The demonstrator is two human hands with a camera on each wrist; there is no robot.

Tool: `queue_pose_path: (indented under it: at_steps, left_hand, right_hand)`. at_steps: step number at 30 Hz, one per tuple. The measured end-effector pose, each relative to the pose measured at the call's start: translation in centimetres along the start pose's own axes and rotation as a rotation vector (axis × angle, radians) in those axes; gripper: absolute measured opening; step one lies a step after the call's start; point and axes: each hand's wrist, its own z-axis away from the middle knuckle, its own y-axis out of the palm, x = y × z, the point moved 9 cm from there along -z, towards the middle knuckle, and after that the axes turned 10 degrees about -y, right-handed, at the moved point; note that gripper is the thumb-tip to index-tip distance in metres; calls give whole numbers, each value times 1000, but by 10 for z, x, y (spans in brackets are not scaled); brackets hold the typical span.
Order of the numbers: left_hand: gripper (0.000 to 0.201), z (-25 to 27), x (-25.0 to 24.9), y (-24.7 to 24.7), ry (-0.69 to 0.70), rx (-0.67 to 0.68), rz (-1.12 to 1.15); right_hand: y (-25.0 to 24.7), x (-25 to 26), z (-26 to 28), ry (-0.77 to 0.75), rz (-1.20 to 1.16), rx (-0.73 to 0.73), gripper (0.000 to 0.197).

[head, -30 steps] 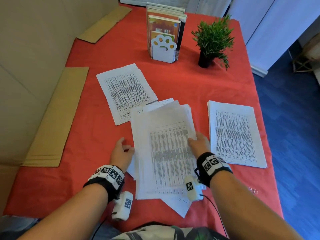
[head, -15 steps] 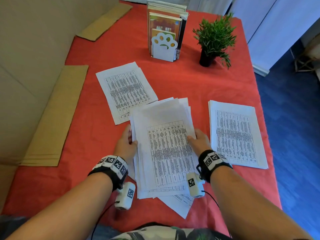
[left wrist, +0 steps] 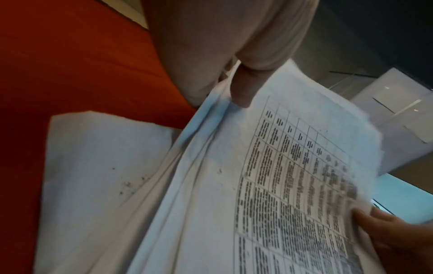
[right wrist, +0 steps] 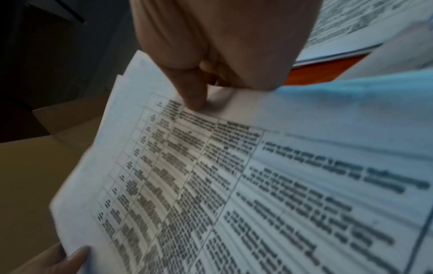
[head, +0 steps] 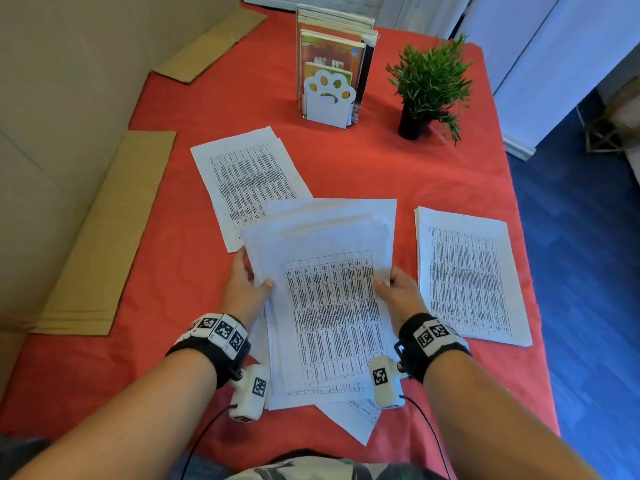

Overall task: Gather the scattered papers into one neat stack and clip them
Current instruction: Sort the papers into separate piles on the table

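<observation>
A loose bundle of printed sheets (head: pixel 329 299) is lifted off the red table between both hands. My left hand (head: pixel 247 284) grips its left edge, thumb on top (left wrist: pixel 241 90), fingers under. My right hand (head: pixel 398 289) grips the right edge the same way, thumb (right wrist: pixel 192 92) pressed on the printed table. The sheets' edges are uneven. One stray sheet (head: pixel 356 420) lies under the bundle near the front edge. A second pile of papers (head: pixel 246 181) lies at the back left, a third pile (head: pixel 467 275) on the right. No clip is in sight.
A white paw-shaped bookend with books (head: pixel 329 98) and a small potted plant (head: pixel 429 88) stand at the back of the red table (head: pixel 398 174). Flat cardboard pieces (head: pixel 104 244) lie along the left edge. Blue floor drops off to the right.
Both hands moved from resting on the middle pile to gripping its side edges, and the bundle has come up off the table towards me.
</observation>
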Motion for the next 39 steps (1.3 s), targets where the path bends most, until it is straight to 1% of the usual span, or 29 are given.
queue_pose_path:
  at_steps: [2,3,4,5,7,9,10,12,14,16,18,19,21,22,23,25,29,31,33,34,35,37,39]
  left_hand:
    - [40,-1,1,6,-20,0,-51]
    - [27,-3,2,9,-35,-8,-90]
    - [20,-6,5,10,-61,-8,-121]
    - [19,-12,10,12,-84,0,-132]
    - [27,-22,19,13,-112,25,-140]
    - [31,-21,17,17,-132,48,-130]
    - [33,-17,14,18,-137,49,-118]
    - [37,-13,11,19,-124,46,-135]
    - [36,-10,9,21,-92,37,-142]
    - [36,-13,8,17,-73,5,-117]
    - [39,-20,5,8,-77,-60,-22]
    - [42,-25,0,1,-59,-114,-9]
    - [46,-33,-14,-20,-32,-262,-103]
    - [46,-38,-20,-31,-43,-332,-171]
    - [45,-44,-25,-40,-72,-372,-229]
    - [43,-59,-33,-48,-119,-363,-300]
    - [43,-85,-48,-47,-155,-270,-331]
    - [42,-93,-52,-44,-171,-237,-359]
    - [42,-99,-53,-39,-194,-218,-432]
    - [42,-100,-55,-37,-202,-228,-473]
    - [43,-100,-57,-36,-208,-252,-507]
    - [41,-96,-58,-36,-253,-318,-551]
    - [51,-92,-60,-33,-292,-360,-608]
  right_hand:
    - [-6,-4,-8,2,52,-75,18]
    - [-4,1,-10,-8,74,-87,19]
    - [-3,7,-12,-21,98,-89,18]
    - [-1,15,-14,-34,127,-85,15]
    - [2,24,-19,-38,191,-69,9]
    - [5,27,-21,-34,221,-42,14]
    - [7,27,-21,-32,236,-23,13]
    - [10,26,-17,-39,232,-6,13]
    - [10,22,-14,-47,184,-21,17]
    - [5,22,-10,-61,127,-54,20]
    - [-1,17,-10,-44,80,-61,37]
    - [-2,14,-9,-29,81,-41,37]
    - [-3,10,-6,5,125,7,28]
    - [-4,8,-4,16,135,22,26]
    - [-4,8,-1,24,139,28,24]
    - [-5,5,3,40,103,38,25]
    - [-4,-8,8,83,114,87,23]
    - [-4,-23,11,133,133,127,28]
    - [-4,-36,15,172,166,184,42]
    - [-3,-39,18,182,190,220,49]
    - [-2,-39,20,184,219,253,52]
    - [1,-31,26,181,281,301,47]
    - [2,-29,31,182,310,313,40]
